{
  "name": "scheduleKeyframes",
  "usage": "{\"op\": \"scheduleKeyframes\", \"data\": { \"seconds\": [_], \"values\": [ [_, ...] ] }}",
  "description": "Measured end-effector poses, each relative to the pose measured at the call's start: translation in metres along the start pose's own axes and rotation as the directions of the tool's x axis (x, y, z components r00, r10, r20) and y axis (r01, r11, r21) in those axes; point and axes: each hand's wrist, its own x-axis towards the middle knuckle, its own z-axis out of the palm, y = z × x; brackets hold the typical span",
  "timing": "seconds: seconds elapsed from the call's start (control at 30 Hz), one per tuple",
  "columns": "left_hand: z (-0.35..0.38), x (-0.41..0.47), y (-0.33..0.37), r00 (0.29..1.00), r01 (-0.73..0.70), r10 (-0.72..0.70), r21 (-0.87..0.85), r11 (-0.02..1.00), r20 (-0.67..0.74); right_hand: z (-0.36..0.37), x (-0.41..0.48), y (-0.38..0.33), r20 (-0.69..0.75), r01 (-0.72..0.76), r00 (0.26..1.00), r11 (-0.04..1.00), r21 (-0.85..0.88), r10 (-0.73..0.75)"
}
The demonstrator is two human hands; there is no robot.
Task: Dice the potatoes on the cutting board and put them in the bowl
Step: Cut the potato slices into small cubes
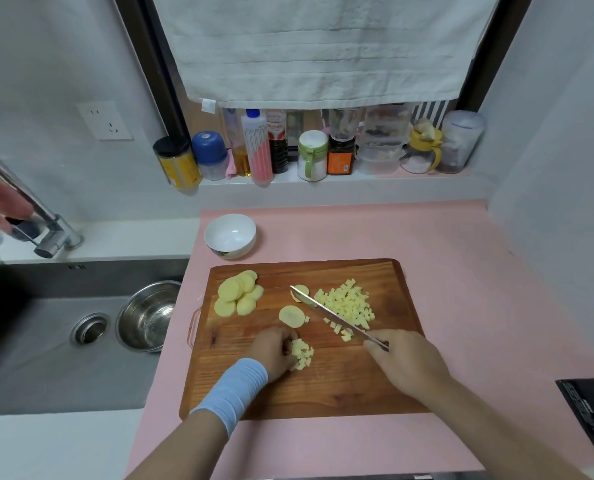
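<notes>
1. Forearms reach in from the near edge, the left one wearing a light blue wristband (233, 389)
2. On the near middle of the wooden cutting board (323, 396) rests the left hand (271, 353), its fingers curled together around a small heap of dice (303, 355); the heap lies on the board on the right side of those fingers, touching the fingertips
3. Clamped round the handle of the knife (333, 315) is the right hand (406, 362), fingers wrapped tight; the blade slants away to the back left, its tip beside a potato end piece (301, 291)
4. Just left of the blade lies a single slice (291, 316), between the knife and the left hand's knuckles but touching neither
5. Right of the blade spreads the large pile of dice (349, 301), a few cubes trailing toward the right hand
6. Uncut slices (238, 296) overlap at the board's back left, well apart from both hands
7. Behind that corner a white bowl (231, 251) stands on the pink mat (461, 271)
8. At far left, a steel basin (148, 315) sits in the sink (46, 341)
</notes>
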Motion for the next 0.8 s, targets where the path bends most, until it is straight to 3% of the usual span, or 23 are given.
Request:
{"op": "scheduleKeyframes", "data": {
  "seconds": [0.1, 0.23, 0.33, 0.4, 0.57, 0.8],
  "values": [
    [-0.011, 0.011, 0.005, 1.000, -0.028, 0.027, 0.092, 0.995, 0.007, 0.004, -0.003, -0.003, -0.017, -0.023, 1.000, 0.998, 0.054, 0.024],
    [-0.030, 0.037, 0.004, 0.962, -0.084, 0.134, 0.207, 0.975, -0.239, 0.010, -0.010, -0.006, -0.015, -0.078, 0.997, 0.992, 0.100, 0.079],
    [-0.028, 0.054, 0.004, 0.968, -0.169, 0.225, 0.364, 0.916, -0.115, 0.017, -0.016, -0.009, -0.016, -0.113, 0.993, 0.987, 0.115, 0.116],
    [-0.026, 0.059, 0.003, 0.977, -0.162, 0.199, 0.338, 0.927, -0.080, 0.020, -0.019, -0.011, -0.017, -0.127, 0.991, 0.985, 0.115, 0.129],
    [-0.024, 0.060, 0.003, 0.977, -0.119, 0.144, 0.155, 0.981, -0.157, 0.027, -0.025, -0.018, -0.027, -0.148, 0.988, 0.979, 0.142, 0.153],
    [-0.034, 0.055, 0.002, 0.995, -0.018, 0.022, 0.042, 0.999, -0.093, 0.031, -0.035, -0.031, 0.018, -0.168, 0.986, 0.965, 0.202, 0.168]
  ]
}}
